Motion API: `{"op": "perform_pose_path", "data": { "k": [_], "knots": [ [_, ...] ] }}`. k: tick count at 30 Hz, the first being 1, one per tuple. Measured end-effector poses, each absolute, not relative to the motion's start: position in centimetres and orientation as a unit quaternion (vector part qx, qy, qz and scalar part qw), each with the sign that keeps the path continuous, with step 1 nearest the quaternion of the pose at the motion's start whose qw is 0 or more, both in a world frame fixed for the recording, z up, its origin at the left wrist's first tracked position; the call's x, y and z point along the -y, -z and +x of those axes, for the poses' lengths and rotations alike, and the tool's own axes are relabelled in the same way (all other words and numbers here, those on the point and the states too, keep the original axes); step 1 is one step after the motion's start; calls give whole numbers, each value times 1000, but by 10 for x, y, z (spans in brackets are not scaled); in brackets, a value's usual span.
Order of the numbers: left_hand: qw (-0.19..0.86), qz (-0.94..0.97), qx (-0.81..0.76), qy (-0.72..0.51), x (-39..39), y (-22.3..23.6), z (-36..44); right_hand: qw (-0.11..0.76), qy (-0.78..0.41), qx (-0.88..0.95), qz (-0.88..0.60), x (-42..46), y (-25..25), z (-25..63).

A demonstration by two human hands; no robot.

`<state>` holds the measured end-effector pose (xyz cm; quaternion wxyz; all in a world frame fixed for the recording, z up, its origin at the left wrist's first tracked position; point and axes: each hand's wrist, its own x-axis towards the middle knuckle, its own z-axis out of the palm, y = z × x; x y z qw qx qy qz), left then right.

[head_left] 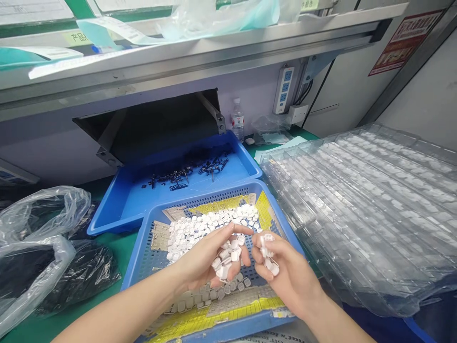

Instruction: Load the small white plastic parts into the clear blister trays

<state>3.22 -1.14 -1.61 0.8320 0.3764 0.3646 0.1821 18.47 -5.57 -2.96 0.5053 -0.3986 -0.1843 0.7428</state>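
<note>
My left hand [209, 257] sits low and centre in my view, its back turned up toward the head camera and its fingers curled under and mostly closed. The index finger [243, 230] stands apart from the rest, reaching across toward the other hand. My right hand [289, 274] is just beside it, with its fingers [262, 255] bunched inward in a tight pinch, close to the left index fingertip but not touching it. Both arms are bare — the left forearm [117, 309] runs in low from the bottom left, the right forearm [333, 312] angles up from the bottom right.
</note>
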Motion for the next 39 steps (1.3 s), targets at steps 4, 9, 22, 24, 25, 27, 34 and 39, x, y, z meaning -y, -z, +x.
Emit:
{"op": "perform_pose_path", "data": {
  "k": [4, 9, 22, 24, 25, 27, 34, 39],
  "knots": [
    [839, 367, -360, -177, 12, 18, 33, 510, -757, 166, -373, 56, 32, 186],
    [828, 381, -372, -177, 14, 15, 34, 398, -708, 324, -485, 57, 32, 182],
    [842, 410, -326, -127, 16, 15, 34, 353, -609, 464, -538, 57, 28, 176],
    [844, 403, -326, -135, 15, 17, 34, 364, -624, 446, -529, 57, 30, 177],
    [845, 398, -328, -140, 14, 18, 34, 372, -638, 430, -519, 58, 32, 178],
    [847, 387, -334, -147, 13, 20, 34, 392, -669, 392, -495, 58, 35, 179],
    [828, 415, -337, -169, 15, 18, 37, 425, -685, 355, -474, 58, 36, 177],
    [821, 427, -340, -166, 19, 17, 39, 405, -660, 360, -521, 57, 34, 173]
  ]
}}
